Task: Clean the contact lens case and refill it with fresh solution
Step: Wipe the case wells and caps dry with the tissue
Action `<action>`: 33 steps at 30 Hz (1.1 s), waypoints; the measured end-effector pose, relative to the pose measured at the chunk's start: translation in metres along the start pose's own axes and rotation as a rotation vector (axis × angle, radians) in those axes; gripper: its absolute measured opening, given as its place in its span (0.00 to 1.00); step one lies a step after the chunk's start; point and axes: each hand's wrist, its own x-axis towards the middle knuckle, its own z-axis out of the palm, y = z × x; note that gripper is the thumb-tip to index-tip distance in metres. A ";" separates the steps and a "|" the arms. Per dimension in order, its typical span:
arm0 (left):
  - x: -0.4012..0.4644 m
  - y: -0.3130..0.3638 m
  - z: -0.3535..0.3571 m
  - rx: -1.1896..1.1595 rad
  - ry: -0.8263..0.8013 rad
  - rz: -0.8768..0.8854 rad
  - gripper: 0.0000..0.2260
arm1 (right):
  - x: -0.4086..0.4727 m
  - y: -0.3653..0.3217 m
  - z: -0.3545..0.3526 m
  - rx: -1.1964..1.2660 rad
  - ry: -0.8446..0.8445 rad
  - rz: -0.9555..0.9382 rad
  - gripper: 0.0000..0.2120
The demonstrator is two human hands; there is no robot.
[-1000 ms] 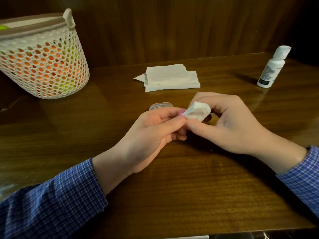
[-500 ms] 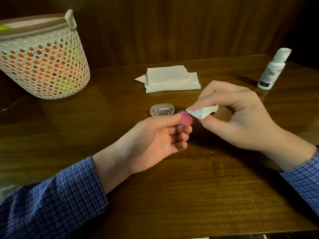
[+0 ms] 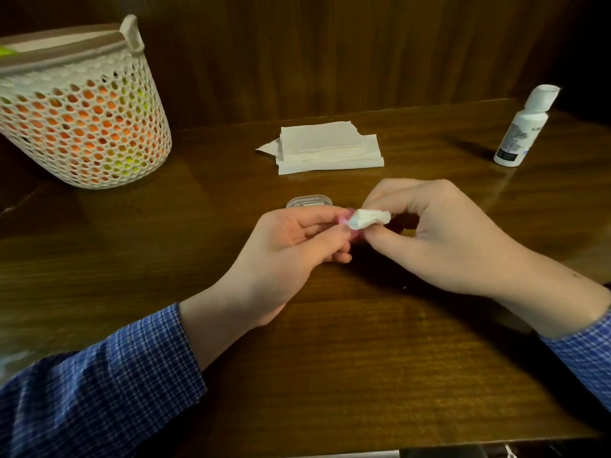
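At the center of the frame, I pinch a small pink piece of the lens case (image 3: pixel 344 223) between the thumb and fingertips of my left hand (image 3: pixel 291 249), only slivers of pink showing past my fingers. My right hand (image 3: pixel 439 236) pinches a crumpled wad of white tissue (image 3: pixel 368 219) between thumb and forefinger and holds it against the pink piece; the other fingers curl loosely above the table. Whether the tissue reaches inside the piece, I cannot tell.

Just behind my left fingertips, a small clear plastic box (image 3: pixel 309 201) lies flat on the wooden table (image 3: pixel 330 375), something pale and narrow inside it, too small to make out. Farther back, at upper center, sits a stack of folded white tissues (image 3: pixel 327 148), its top sheet torn at one corner.

At the upper right, a white solution bottle (image 3: pixel 522 130) stands upright with its cap on, near the table's back edge and well apart from my hands. At the upper left, a white mesh basket (image 3: pixel 82 120) with a lid and handle holds orange and yellow-green contents that show through its holes.

A dark wood-panelled wall closes off the back of the table. Bare tabletop stretches between the basket and my left sleeve (image 3: pixel 99 391), and along the near edge at the bottom of the frame.
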 end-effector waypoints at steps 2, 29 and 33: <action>-0.001 -0.002 0.001 0.155 0.037 0.089 0.14 | 0.002 -0.001 -0.003 0.032 -0.073 0.122 0.07; 0.043 -0.004 0.077 0.845 0.140 0.228 0.07 | 0.026 0.047 -0.043 0.902 0.340 0.655 0.01; 0.051 -0.006 0.080 0.949 0.184 0.159 0.09 | 0.027 0.048 -0.043 0.904 0.362 0.669 0.02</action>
